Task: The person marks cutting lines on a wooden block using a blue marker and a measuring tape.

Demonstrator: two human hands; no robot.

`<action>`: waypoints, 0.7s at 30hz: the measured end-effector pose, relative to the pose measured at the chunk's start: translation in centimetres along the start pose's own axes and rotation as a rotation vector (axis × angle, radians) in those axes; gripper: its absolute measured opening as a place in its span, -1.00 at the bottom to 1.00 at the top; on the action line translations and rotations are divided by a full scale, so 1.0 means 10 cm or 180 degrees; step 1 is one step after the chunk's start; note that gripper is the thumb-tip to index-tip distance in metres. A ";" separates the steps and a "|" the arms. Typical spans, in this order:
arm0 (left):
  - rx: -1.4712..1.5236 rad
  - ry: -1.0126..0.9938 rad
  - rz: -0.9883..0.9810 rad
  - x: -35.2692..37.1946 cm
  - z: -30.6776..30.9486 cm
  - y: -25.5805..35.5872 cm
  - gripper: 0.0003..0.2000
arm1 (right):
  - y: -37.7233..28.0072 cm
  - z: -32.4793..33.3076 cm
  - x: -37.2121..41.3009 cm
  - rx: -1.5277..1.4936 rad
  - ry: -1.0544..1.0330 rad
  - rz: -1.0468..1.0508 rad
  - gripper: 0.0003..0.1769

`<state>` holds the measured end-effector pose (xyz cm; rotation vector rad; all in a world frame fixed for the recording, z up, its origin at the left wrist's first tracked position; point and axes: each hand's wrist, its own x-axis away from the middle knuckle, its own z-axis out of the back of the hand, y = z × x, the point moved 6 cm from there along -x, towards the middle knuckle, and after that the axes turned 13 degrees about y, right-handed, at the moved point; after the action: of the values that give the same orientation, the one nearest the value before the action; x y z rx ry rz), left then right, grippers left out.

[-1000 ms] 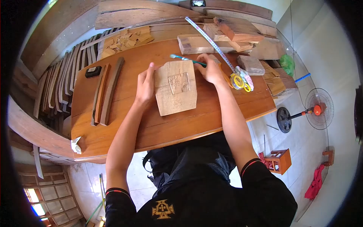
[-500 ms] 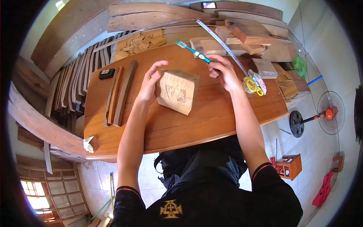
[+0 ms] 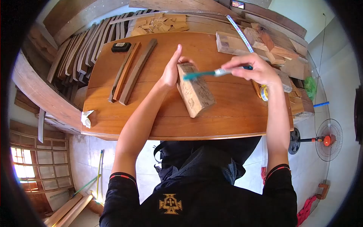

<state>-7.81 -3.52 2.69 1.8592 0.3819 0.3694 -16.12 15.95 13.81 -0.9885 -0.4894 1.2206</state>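
Note:
My left hand [image 3: 174, 70] grips a wooden block [image 3: 196, 92] from its left side, thumb pointing up and fingers partly hidden behind it. The block is tilted over the table, with dark markings on its faces. In my right hand [image 3: 253, 70] a teal and white toothbrush [image 3: 211, 73] is pinched by the handle. Its bristle head overlaps the upper face of the block, slightly smeared by motion. Beneath both hands is the brown wooden table [image 3: 159, 113].
Three wooden strips [image 3: 130, 75] and a black box-like item [image 3: 121, 47] lie at the table's left. A tape measure blade [image 3: 240, 33] stretches past wood blocks at the back right. Yellow tape [image 3: 264, 92] sits by my right forearm. A fan [image 3: 328, 140] stands right.
The toothbrush has come down and left from the air onto the block. The block has turned to show its long side and moved right. The view has shifted too.

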 end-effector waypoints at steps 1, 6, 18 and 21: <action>-0.0035 0.0006 -0.0090 -0.01 0.01 0.01 -0.09 | 0.02 0.01 0.00 -0.0006 -0.0327 0.0236 -0.68; 0.0003 -0.0421 0.0259 0.04 -0.10 0.01 -0.11 | 0.14 0.08 0.03 -0.0122 0.0460 -0.0727 -0.73; -0.0167 -0.0544 -0.0523 -0.01 -0.04 -0.13 -0.06 | 0.60 0.12 0.36 -0.1000 0.0865 -0.0721 -0.72; -0.0757 -0.0796 -0.1306 -0.02 -0.04 0.00 -0.03 | 1.03 0.26 0.39 0.0484 0.2379 -0.0001 -0.72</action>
<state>-8.18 -3.27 2.77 1.5254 0.5106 -0.0941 -22.60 20.74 5.84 -1.2192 0.1885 0.7888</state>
